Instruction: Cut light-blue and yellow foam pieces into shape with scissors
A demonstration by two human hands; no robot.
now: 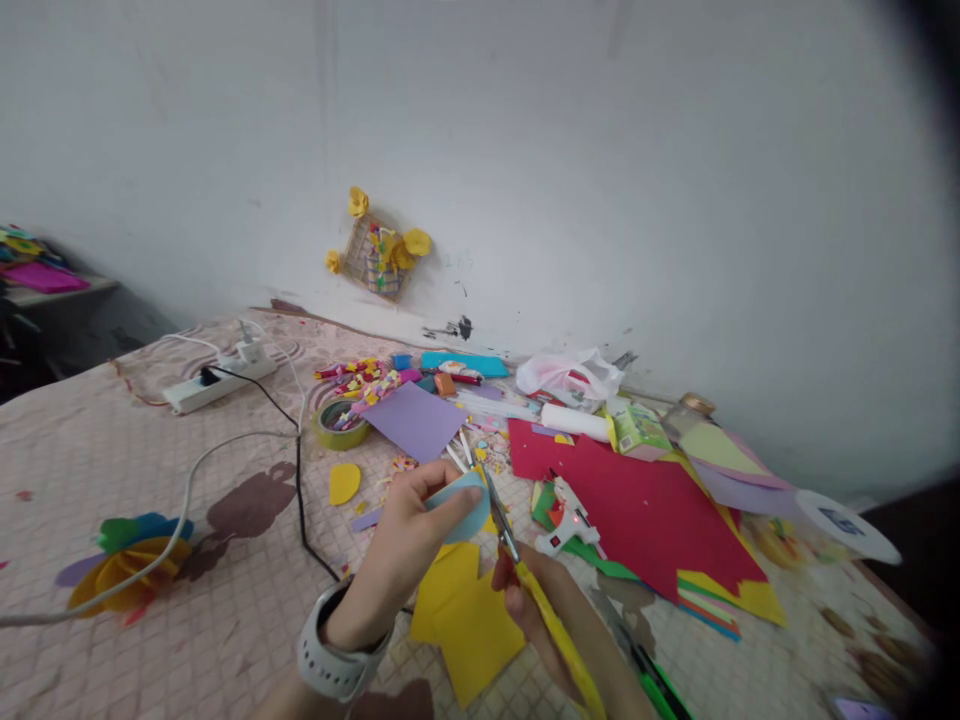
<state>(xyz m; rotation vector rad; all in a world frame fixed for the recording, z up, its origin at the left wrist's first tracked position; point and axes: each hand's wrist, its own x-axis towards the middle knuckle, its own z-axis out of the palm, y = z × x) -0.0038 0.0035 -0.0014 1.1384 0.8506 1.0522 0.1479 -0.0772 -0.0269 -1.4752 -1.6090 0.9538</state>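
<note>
Near the middle, my left hand (409, 535), with a watch on its wrist, pinches a light blue paper piece (466, 518) with a bit of yellow at its top edge. My right hand (544, 600) is closed round the yellow handles of a pair of scissors (551, 622). The scissor blades point up and to the left, beside the right edge of the blue paper. Yellow paper sheets (480, 640) lie on the table below both hands.
A white glue gun (571, 522) rests on red paper (637, 510) at the right. A green cutter (660, 690) lies near the front. Cables run from a power strip (221, 385) at the left. Purple paper (416, 420) and tape (341, 428) lie behind my hands.
</note>
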